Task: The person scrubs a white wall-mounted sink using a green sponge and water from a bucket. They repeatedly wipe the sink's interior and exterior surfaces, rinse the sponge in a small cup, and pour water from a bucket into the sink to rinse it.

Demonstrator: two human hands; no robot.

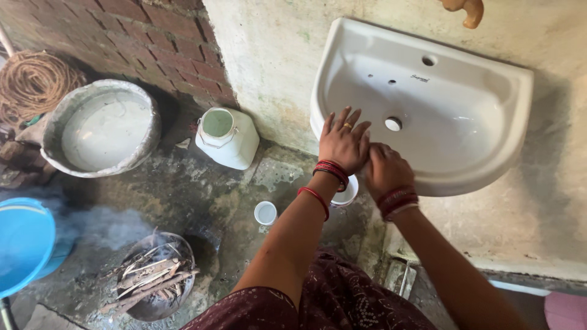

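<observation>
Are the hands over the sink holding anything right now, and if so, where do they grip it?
Nothing visible is held. The left hand lies fingers spread against the right hand, both over the front rim of the white sink. Whether something small sits between the palms cannot be told.

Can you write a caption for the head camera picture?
Left hand rests over right hand at a white sink's front rim.

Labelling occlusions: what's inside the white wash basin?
Inside the white wash basin: a bare drain hole and an overflow hole. The left hand and right hand rest at its front rim, covering that stretch of the bowl.
</observation>
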